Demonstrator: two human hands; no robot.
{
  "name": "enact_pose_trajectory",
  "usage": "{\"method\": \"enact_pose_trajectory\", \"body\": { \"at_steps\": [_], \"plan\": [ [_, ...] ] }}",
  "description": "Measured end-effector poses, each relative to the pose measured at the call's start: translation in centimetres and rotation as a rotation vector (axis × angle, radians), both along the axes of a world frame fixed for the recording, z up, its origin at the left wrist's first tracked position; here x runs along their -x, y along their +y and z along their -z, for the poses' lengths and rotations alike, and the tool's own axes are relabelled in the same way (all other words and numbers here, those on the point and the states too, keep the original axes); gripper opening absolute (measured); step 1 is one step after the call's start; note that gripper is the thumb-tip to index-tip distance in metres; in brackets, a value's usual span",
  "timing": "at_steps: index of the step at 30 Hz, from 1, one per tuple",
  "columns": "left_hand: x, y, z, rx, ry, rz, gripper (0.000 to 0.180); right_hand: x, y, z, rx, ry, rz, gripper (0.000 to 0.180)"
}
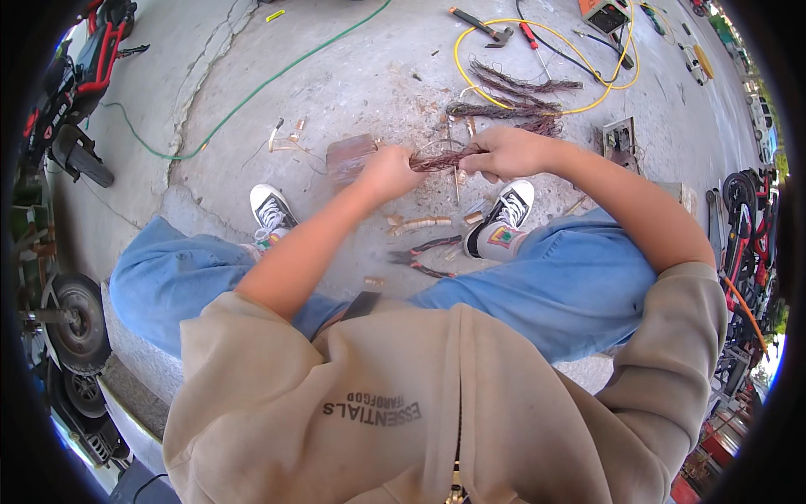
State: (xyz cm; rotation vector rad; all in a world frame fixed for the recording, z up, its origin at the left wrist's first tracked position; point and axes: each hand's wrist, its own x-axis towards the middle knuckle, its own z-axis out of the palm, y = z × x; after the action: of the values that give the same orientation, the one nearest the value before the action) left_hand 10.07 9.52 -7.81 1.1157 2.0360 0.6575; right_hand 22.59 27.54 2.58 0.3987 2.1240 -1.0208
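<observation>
My left hand is closed around one end of a bundle of thin dark-red wire, which looks like copper winding wire. The other end sits in the closed fingers of my right hand, so the bundle stretches level between both fists above the concrete. Beside my left hand a reddish-brown block rests on the ground, partly hidden by the hand. Just beyond my right hand lie more loose wire bundles. Pliers with red-and-black handles lie spread between my feet, near some coppery scraps.
A hammer, a red-handled screwdriver and a looped yellow hose lie farther out. A green hose crosses the floor at left. An open metal part stands at right. Motorbikes line the sides.
</observation>
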Motion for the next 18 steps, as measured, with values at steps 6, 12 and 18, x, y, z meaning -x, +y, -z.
{"method": "enact_pose_trajectory", "body": {
  "at_steps": [6, 12, 18],
  "plan": [
    [-1.5, 0.9, 0.4, 0.045, -0.318, 0.085, 0.034, -1.8, -2.7, 2.1, -0.811, 0.866, -0.616, 0.046],
    [-2.1, 0.1, 0.1, -0.087, 0.087, 0.169, 0.036, -1.4, -2.3, 4.4, -0.321, 0.332, -0.371, 0.050],
    [6.7, -3.0, 3.2, -0.595, -0.060, -0.609, 0.047, -1.4, 3.7, 10.1, -0.416, 0.097, -0.231, 0.059]
  ]
}}
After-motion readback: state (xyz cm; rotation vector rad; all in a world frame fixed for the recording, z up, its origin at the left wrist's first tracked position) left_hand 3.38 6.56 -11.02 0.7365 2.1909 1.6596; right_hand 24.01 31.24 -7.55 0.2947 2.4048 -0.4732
